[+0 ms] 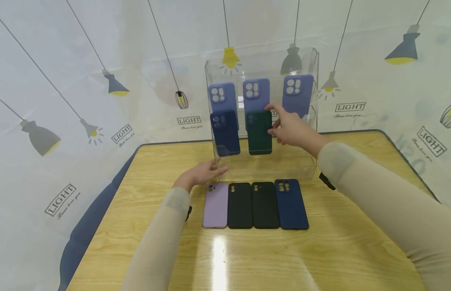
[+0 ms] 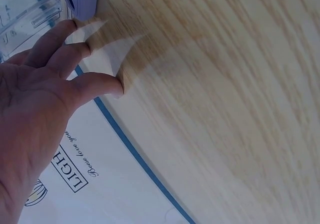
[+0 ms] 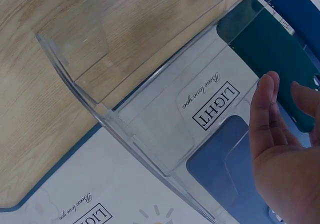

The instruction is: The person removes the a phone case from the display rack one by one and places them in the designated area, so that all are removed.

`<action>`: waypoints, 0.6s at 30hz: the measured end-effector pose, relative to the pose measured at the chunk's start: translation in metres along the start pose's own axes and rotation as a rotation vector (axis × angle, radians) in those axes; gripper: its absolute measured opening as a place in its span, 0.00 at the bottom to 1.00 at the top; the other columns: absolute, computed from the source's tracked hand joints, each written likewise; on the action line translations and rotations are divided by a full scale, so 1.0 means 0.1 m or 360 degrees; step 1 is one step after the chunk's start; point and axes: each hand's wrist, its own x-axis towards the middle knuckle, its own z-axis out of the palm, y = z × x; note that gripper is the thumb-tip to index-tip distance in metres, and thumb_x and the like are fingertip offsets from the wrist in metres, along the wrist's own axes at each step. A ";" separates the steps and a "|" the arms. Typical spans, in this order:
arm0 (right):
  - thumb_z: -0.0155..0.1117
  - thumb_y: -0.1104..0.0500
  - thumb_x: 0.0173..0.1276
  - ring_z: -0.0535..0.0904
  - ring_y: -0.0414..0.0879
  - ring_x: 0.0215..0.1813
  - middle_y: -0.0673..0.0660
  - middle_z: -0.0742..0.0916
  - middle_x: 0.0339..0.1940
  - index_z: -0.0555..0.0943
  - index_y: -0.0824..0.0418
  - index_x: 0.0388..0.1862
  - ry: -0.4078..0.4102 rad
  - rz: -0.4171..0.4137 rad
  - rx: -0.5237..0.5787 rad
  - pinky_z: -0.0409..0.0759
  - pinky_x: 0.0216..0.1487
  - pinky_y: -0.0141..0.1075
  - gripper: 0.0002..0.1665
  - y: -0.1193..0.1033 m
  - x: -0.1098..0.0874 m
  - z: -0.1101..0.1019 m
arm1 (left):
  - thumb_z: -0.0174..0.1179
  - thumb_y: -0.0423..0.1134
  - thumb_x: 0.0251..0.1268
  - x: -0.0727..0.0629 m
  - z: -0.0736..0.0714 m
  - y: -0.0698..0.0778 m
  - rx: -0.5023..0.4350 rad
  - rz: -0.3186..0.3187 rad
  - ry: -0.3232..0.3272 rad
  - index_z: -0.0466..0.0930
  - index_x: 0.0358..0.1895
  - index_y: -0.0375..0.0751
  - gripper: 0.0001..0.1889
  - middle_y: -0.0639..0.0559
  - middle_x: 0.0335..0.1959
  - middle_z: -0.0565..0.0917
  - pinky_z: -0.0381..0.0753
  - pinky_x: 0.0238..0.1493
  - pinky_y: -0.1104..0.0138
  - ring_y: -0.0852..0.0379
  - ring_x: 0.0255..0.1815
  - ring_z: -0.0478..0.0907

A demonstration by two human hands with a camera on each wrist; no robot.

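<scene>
Right hand (image 1: 292, 127) at the green phone case (image 1: 259, 135), which stands in the middle of a clear tiered stand (image 1: 283, 169) — the fingers are spread loosely along the case's upper right edge and not closed round it. The left hand (image 1: 200, 173) is likewise relaxed, its fingers apart at the stand's lower left corner. Behind the green case rise three periwinkle cases (image 1: 298, 95), with a navy case (image 1: 226, 137) to its left; on the worktop (image 1: 145, 210) in front lies a row — a lilac case (image 1: 215, 206), two black cases (image 1: 240, 206) and a dark-blue case (image 1: 293, 208).
</scene>
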 end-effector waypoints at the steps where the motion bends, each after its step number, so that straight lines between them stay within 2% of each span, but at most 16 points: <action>1: 0.62 0.60 0.82 0.88 0.52 0.35 0.65 0.87 0.60 0.50 0.43 0.86 0.0006 -0.0011 -0.0019 0.86 0.35 0.42 0.45 0.01 0.00 0.02 | 0.45 0.76 0.77 0.00 0.01 0.00 -0.0001 0.0004 -0.0001 0.45 0.89 0.46 0.51 0.33 0.83 0.65 0.65 0.83 0.43 0.36 0.84 0.64; 6: 0.61 0.60 0.83 0.86 0.52 0.29 0.64 0.90 0.51 0.46 0.46 0.87 0.0082 -0.0092 -0.0155 0.80 0.30 0.41 0.46 0.10 0.00 0.10 | 0.45 0.76 0.77 0.02 0.03 0.01 -0.0011 0.0033 0.0012 0.44 0.89 0.49 0.51 0.33 0.83 0.66 0.64 0.84 0.44 0.36 0.84 0.64; 13: 0.58 0.60 0.84 0.75 0.52 0.16 0.65 0.89 0.51 0.42 0.49 0.89 0.0163 -0.0124 -0.0237 0.70 0.21 0.38 0.47 0.18 -0.02 0.22 | 0.45 0.78 0.75 0.02 0.04 0.00 -0.0019 -0.0001 -0.0002 0.45 0.89 0.48 0.52 0.34 0.83 0.65 0.64 0.84 0.44 0.36 0.84 0.63; 18: 0.57 0.59 0.85 0.74 0.51 0.14 0.64 0.90 0.46 0.43 0.48 0.88 0.0228 -0.0148 -0.0292 0.69 0.19 0.37 0.46 0.15 0.00 0.30 | 0.45 0.80 0.73 0.01 0.03 -0.03 -0.0038 -0.0005 0.0012 0.45 0.89 0.46 0.54 0.34 0.84 0.64 0.64 0.84 0.43 0.36 0.85 0.62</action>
